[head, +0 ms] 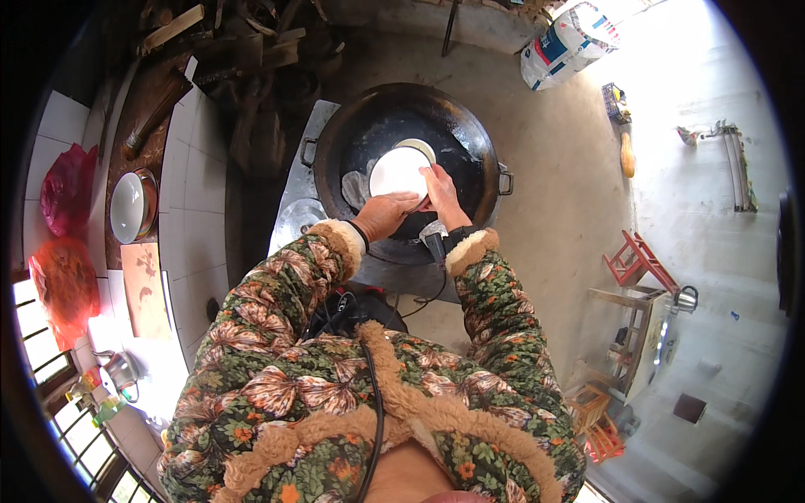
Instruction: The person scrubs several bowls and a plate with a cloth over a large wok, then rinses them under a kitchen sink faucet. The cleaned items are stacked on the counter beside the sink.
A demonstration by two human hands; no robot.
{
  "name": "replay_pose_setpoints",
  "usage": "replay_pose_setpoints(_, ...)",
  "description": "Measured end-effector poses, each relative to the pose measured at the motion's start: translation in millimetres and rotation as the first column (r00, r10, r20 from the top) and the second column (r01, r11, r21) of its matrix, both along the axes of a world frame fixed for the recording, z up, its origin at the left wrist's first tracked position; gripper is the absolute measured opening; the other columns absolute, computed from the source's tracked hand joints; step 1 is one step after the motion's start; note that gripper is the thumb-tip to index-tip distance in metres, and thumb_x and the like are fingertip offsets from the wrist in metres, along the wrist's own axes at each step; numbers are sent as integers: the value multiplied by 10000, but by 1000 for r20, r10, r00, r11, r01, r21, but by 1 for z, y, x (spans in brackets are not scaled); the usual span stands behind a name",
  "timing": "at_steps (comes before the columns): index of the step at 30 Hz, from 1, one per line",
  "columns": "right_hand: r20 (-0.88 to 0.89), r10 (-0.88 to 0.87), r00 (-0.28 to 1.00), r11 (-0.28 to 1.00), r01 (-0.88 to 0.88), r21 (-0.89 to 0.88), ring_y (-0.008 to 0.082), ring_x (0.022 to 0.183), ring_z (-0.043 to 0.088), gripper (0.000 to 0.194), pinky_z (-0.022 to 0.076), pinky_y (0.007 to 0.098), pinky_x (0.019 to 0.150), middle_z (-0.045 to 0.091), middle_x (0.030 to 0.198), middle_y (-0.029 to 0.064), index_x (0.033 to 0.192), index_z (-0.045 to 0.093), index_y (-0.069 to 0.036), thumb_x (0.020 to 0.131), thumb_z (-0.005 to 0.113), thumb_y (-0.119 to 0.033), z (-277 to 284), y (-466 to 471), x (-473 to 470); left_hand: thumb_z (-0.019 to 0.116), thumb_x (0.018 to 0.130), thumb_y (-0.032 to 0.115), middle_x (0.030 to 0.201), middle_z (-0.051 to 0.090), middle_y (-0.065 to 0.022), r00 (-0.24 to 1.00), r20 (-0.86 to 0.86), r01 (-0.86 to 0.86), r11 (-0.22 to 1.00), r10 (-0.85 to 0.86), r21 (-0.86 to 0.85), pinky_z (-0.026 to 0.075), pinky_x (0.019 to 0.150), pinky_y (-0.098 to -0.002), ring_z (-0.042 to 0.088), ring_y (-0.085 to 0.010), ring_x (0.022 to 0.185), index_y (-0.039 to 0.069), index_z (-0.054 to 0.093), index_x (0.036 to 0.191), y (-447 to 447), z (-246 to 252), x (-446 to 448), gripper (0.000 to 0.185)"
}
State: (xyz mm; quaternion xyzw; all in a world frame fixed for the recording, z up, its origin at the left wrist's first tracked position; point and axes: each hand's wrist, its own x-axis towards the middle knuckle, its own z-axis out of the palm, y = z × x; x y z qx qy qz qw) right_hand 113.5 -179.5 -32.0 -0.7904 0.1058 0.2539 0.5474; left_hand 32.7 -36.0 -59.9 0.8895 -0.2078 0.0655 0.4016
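My left hand (385, 215) grips the lower edge of a white bowl (399, 173) with a dark rim. On its right side my right hand (442, 193) also holds it, thumb on the pale face. Both hands are over a large black wok (352, 135) with two side handles. Behind the held bowl shows part of another pale round vessel (420, 146). A greyish crumpled thing, perhaps a cloth (356, 188), lies in the wok to the left. Under my right wrist is a whitish object (434, 230), partly hidden by a dark wristband.
The wok sits on a metal-topped stove (286, 182); a clear round lid (300, 220) lies at its left corner. Stacked bowls (127, 207), a brush (151, 119) and a board (143, 276) are on the left counter. A white sack (560, 53) stands far right.
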Motion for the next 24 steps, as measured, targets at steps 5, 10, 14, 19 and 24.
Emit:
replay_pose_setpoints(5, -127, -48, 991, 986, 67, 153, 324, 973, 600, 555, 499, 422, 803, 639, 1015, 180, 1095, 607, -41, 850, 469, -520, -34, 1, 6, 621, 824, 99, 899, 687, -65, 917, -398, -59, 997, 37, -45, 494, 750, -300, 650, -215, 841, 51, 653, 1038, 24, 6, -3, 222)
replay_pose_setpoints(10, 371, 428, 824, 894, -328, -304, 397, 1154, 474, 493, 424, 468, 913, 530, 1215, 202, 1233, 509, -113, 819, 585, -371, -80, 33, -26, 660, 828, 79, 916, 649, -15, 775, -629, -387, 748, -52, -539, 480, 728, -237, 590, -79, 814, -7, 628, 1033, 49, 21, 5, 225)
replay_pose_setpoints(14, 415, 739, 531, 639, -356, -682, 369, 1342, 204, 577, 346, 651, 868, 342, 1384, 115, 1262, 472, -153, 731, 653, -287, -95, 48, -53, 674, 825, 78, 967, 655, -41, 684, -720, -571, 532, -112, -625, 508, 756, -264, 625, -121, 846, 13, 597, 1064, 64, 32, 7, 260)
replay_pose_setpoints(19, 361, 817, 448, 494, -223, -840, 284, 1244, 364, 213, 346, 510, 916, 497, 1197, 104, 878, 643, -85, 683, 622, -168, -89, 31, -44, 679, 801, 52, 993, 652, -50, 635, -766, -645, 476, -100, -597, 507, 779, -287, 627, -146, 876, 23, 577, 1086, 74, 31, 4, 304)
replay_pose_setpoints(24, 197, 781, 592, 498, -402, -768, 309, 1122, 502, 248, 429, 451, 864, 588, 1089, 130, 877, 669, -75, 672, 667, -215, -80, 10, -45, 655, 790, 20, 1000, 649, -52, 636, -755, -643, 434, -157, -632, 502, 792, -297, 628, -157, 883, 32, 570, 1087, 77, 14, 7, 308)
